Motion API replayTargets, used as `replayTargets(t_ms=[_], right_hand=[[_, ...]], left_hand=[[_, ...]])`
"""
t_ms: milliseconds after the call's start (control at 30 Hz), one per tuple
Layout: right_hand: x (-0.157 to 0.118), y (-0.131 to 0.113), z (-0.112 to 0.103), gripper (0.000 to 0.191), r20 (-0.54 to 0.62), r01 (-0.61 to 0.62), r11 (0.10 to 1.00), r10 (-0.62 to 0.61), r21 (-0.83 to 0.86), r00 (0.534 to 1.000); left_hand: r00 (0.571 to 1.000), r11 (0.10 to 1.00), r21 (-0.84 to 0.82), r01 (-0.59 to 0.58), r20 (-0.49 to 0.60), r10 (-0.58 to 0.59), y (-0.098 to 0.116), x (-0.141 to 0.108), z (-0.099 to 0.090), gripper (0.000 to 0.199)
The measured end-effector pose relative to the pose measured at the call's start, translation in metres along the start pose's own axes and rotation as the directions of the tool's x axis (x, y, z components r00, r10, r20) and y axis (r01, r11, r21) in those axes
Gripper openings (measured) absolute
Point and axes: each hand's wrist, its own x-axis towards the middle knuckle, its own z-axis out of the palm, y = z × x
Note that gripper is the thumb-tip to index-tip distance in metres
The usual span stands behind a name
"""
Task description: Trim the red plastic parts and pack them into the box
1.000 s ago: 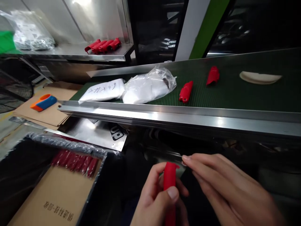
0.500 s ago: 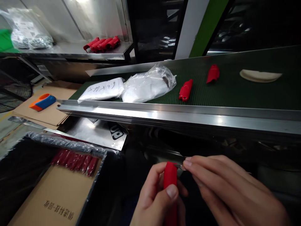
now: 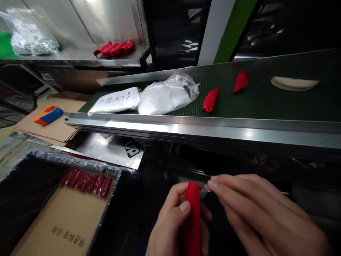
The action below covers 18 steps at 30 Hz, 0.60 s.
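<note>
Going from left to right, we see our left hand point(image 3: 170, 227) closed in a full grip around the red handle point(image 3: 192, 217), which stands nearly upright at the bottom of the view, its lower end running out of sight. Since a moment ago the left thumb has slid off the front of the handle and now lies against its left side, so more of the red face shows; the handle itself has hardly shifted. We judge this a small re-seating of the hold rather than a new step.

Just to the right, our right hand point(image 3: 261, 217) has its fingertips pinched together at the handle's top edge, on a small shiny bit point(image 3: 205, 187) too small to make out. That pinch has stayed at the same spot, touching the top right corner of the handle.

So the handle sits inside the left grip, with the right fingertips meeting it at the tip.

Beyond, on the green belt point(image 3: 266, 103), lie two loose red pieces point(image 3: 210, 100).
</note>
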Motion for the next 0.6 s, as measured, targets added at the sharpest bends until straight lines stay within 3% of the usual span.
replayTargets(t_ms=[600], right_hand=[[0.0031,0.0005,0.0006,0.042,0.03,0.01,1.0,-0.01,0.017,0.999]], left_hand=[[1.0,1.0,0.021,0.011,-0.025,-0.01,0.0015,-0.0009,0.0028,0.023]])
